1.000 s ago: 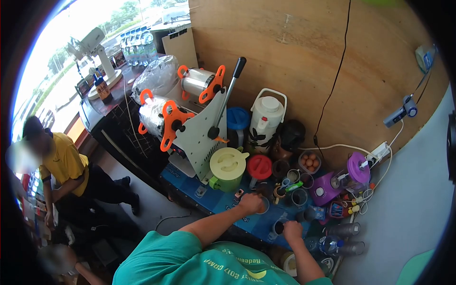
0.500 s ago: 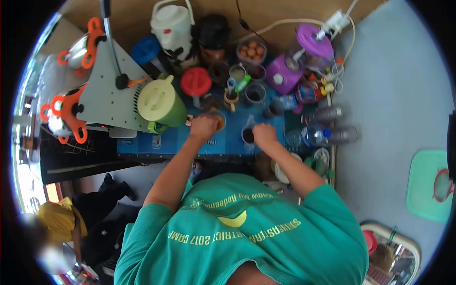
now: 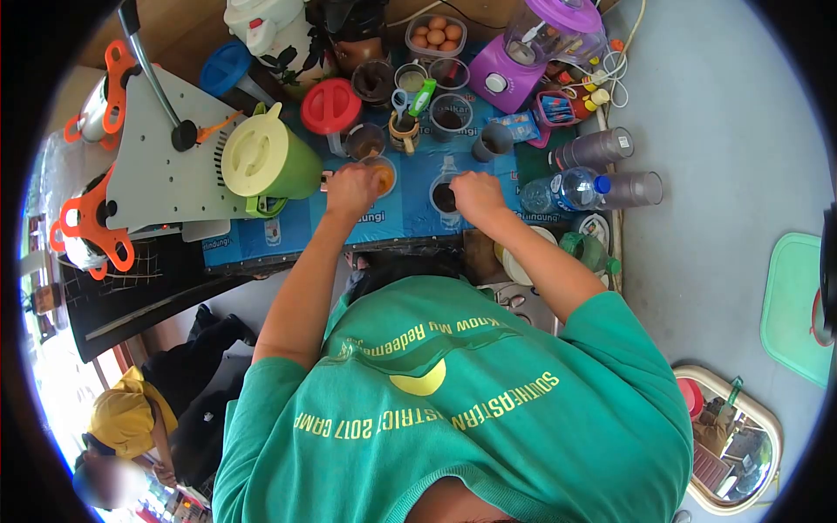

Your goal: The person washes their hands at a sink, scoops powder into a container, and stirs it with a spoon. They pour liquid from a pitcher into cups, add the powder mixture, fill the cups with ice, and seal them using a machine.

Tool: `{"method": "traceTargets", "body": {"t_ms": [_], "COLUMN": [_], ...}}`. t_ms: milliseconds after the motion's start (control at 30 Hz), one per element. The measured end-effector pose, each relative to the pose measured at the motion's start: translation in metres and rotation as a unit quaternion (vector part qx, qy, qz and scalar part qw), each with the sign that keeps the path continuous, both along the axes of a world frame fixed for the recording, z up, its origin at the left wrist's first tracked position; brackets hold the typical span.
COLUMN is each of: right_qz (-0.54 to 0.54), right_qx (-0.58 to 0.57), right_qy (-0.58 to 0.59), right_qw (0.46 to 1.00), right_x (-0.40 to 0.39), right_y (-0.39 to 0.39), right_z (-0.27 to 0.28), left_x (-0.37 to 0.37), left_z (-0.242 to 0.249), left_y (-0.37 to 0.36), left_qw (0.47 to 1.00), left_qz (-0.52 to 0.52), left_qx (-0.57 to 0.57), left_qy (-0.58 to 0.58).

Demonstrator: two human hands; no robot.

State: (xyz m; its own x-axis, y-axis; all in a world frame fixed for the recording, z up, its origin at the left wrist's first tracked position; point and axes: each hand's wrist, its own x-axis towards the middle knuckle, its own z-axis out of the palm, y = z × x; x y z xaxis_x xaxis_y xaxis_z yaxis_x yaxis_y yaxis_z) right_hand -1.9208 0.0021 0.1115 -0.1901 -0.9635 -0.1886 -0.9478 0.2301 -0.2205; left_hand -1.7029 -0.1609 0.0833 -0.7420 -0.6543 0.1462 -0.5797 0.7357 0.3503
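My left hand (image 3: 351,193) is closed at the left side of a clear cup (image 3: 381,177) with orange content. Whatever its fingers hold is hidden. Beside the right edge of another clear cup (image 3: 444,197), with dark content, is my right hand (image 3: 479,199), its fingers curled together at the rim. What they grip cannot be made out. Both cups stand on the blue printed table cover (image 3: 349,228). Behind them are a brown-tinted cup (image 3: 365,142), a small holder (image 3: 404,135) with utensils and a grey cup (image 3: 493,141).
A green pitcher (image 3: 270,159) and red-lidded jug (image 3: 331,106) stand left, near a grey perforated machine (image 3: 170,166). At the right are a purple blender (image 3: 506,74) and bottles (image 3: 580,187). Eggs (image 3: 438,35) sit behind. A person in yellow (image 3: 131,414) is at lower left.
The camera view has shifted, so the table things appear higher and mostly farther left. Both hands remain beside the same two cups.
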Motion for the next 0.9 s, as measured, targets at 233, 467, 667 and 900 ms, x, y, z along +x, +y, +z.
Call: {"method": "traceTargets", "body": {"t_ms": [233,467,667,900], "right_qz": [0.017,0.02,-0.011,-0.032], "right_qx": [-0.015,-0.013,-0.005,-0.007], "right_qy": [0.0,0.011,0.012,0.008], "right_qw": [1.0,1.0,1.0,0.999], "right_x": [-0.002,-0.002,0.004,0.008], "right_y": [0.004,0.004,0.011,0.008], "right_z": [-0.006,0.002,0.009,0.057], "left_x": [0.0,-0.001,-0.002,-0.002], "left_z": [-0.011,-0.007,0.007,0.004], "left_y": [-0.004,-0.005,-0.001,-0.007], "left_qw": [1.0,0.999,0.998,0.998], "left_qz": [-0.011,-0.017,-0.003,-0.023], "left_qx": [-0.004,-0.02,-0.011,-0.028], "left_qy": [-0.004,-0.027,-0.06,-0.057]}}
